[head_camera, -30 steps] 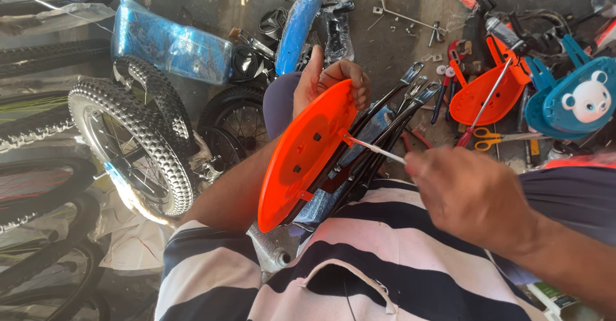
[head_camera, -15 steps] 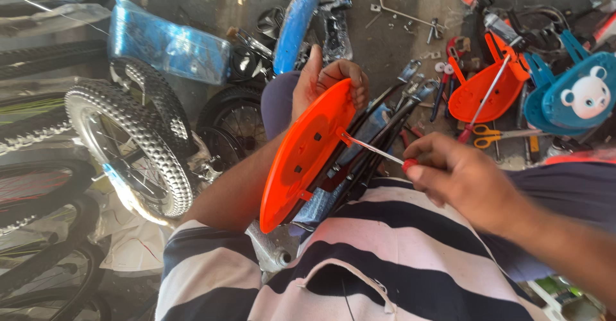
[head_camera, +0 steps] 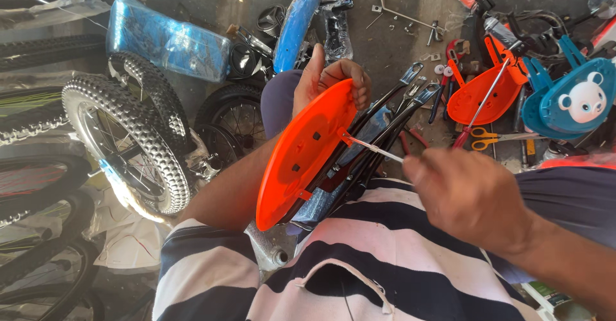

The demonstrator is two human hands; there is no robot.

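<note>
My left hand (head_camera: 330, 80) gripped the top edge of the orange cover (head_camera: 301, 157), held against my chest with its long axis running from upper right down to lower left. My right hand (head_camera: 468, 196), clenched on a thin rod (head_camera: 372, 146), lay to its right, the tip touching the cover's face.
</note>
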